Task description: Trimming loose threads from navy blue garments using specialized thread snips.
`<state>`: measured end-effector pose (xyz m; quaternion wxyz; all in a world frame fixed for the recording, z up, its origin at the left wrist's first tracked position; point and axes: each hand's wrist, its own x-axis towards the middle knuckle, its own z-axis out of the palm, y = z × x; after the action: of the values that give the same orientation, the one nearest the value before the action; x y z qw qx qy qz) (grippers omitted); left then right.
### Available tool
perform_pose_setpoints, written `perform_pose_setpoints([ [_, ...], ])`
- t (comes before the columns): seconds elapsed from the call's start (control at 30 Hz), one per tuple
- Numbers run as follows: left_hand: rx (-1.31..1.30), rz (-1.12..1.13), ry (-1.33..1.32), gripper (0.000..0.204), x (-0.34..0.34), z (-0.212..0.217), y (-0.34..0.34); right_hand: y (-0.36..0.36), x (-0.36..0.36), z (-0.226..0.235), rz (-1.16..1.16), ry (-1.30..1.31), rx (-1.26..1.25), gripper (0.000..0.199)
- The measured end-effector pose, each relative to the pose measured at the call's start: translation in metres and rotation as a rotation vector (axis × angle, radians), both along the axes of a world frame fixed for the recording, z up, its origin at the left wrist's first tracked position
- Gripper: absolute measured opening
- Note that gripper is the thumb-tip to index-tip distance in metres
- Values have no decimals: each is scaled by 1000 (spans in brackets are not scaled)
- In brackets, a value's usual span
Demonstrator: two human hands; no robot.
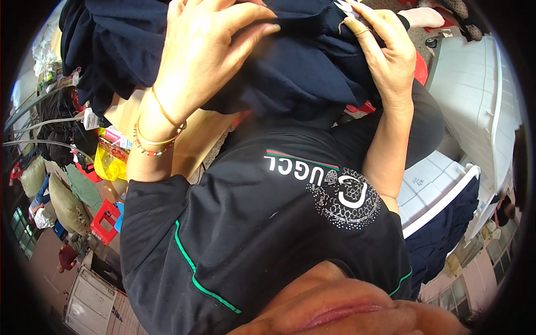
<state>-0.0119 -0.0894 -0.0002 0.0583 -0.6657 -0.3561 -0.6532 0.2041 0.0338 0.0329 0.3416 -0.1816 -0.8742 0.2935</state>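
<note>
A heap of navy cloth (301, 67) spreads across the top of the view, over my lap and a light wooden board. My left hand (204, 47) bears on the cloth with its fingers curled and thumb bent toward the index finger; the upper fingers run out of the picture. Bracelets circle that wrist. On the right, my right hand (391, 58) is closed around small silver thread snips (346, 8), whose pointed blades show at the top edge. A yellowish wrap covers one of its fingers, close to the cloth's right part.
The wooden board (195, 139) lies beneath the cloth. White plastic bins (463, 84) stand at my right, with more dark cloth (441, 245) by the lower one. At left are a yellow bag (109, 162), a red crate (104, 221) and stuffed sacks (67, 204).
</note>
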Motion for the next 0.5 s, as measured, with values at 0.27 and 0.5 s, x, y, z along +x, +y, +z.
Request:
perform_pose_setpoints([
  [0.27,-802,115,84,7,1,64,-18,-27,-8,18,87,-35,-38,41],
  [0.5,-901,49,-9,10,-6,62,-20,-29,-23,19,123,-3,27,37],
])
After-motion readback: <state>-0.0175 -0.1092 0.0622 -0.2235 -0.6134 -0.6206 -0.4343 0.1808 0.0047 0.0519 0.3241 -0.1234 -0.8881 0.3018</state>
